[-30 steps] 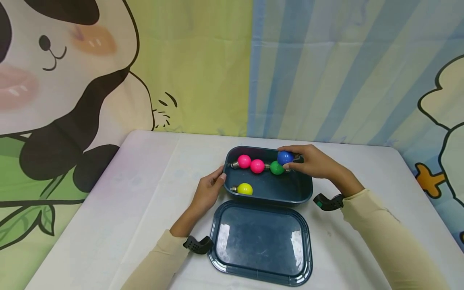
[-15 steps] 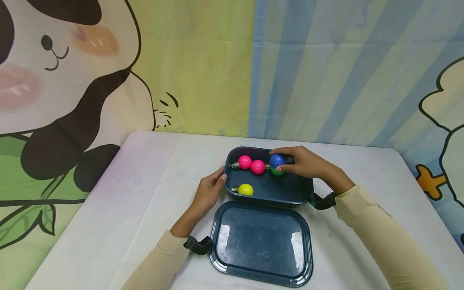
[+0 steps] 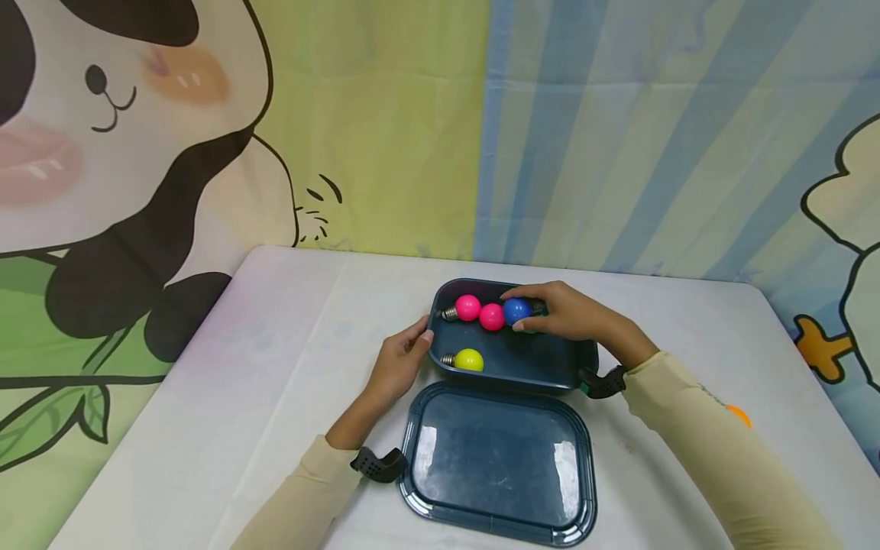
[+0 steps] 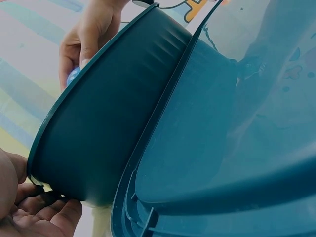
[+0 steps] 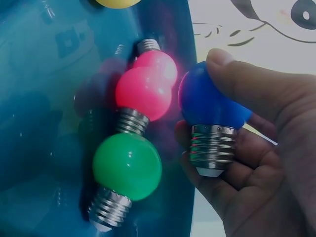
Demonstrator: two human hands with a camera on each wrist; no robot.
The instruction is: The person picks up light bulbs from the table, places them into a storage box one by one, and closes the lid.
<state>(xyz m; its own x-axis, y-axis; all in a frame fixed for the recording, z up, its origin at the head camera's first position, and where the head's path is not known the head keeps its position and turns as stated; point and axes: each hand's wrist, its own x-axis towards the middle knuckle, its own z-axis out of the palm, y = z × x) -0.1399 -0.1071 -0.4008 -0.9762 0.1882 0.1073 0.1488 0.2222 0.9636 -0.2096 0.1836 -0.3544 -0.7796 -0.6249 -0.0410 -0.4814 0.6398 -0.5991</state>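
My right hand (image 3: 567, 312) pinches a blue light bulb (image 3: 517, 310) between thumb and fingers, over the back part of a dark blue plastic box (image 3: 529, 360). In the right wrist view the bulb's metal screw base points toward the camera's lower side. Beneath it a green bulb (image 5: 127, 165) lies in line with two pink bulbs (image 5: 143, 94). A yellow bulb (image 3: 470, 360) rests near the box's front left corner. My left hand (image 3: 399, 363) grips the box's left end, thumb at the rim and fingers curled beneath the corner in the left wrist view.
The box's matching lid (image 3: 495, 458) lies flat on the white-covered table (image 3: 330, 321), right in front of the box. A small orange object (image 3: 739, 415) shows from behind the right sleeve. A printed cloth backdrop (image 3: 385, 153) hangs behind the table.
My right hand has moved left and slightly down with the blue bulb, now covering most of the green one. The orange object has come into sight beside the sleeve. The left hand stays on the box.
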